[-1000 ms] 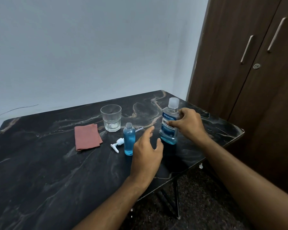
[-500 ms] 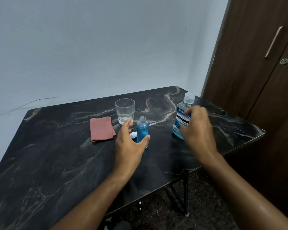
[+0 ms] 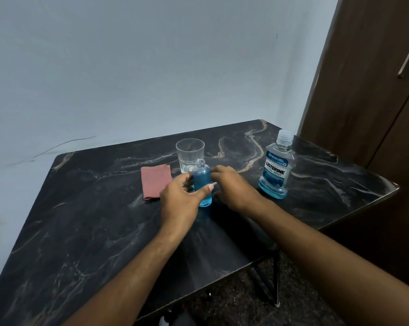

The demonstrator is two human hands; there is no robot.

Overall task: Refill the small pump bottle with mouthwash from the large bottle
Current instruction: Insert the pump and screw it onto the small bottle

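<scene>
On the dark marble table point(image 3: 81, 231), near its middle, your left hand point(image 3: 180, 203) wraps the small pump bottle point(image 3: 202, 184), thumb across its front, while it stands upright with its neck uncapped and blue liquid filling most of it. Your right hand point(image 3: 234, 187) sits just beside the bottle on its other side, fingers curled; whether they grip anything you cannot tell. Farther right stands the large bottle point(image 3: 277, 170), capped, apart from both hands; behind are a glass point(image 3: 189, 154) and a pink cloth point(image 3: 155, 181).
</scene>
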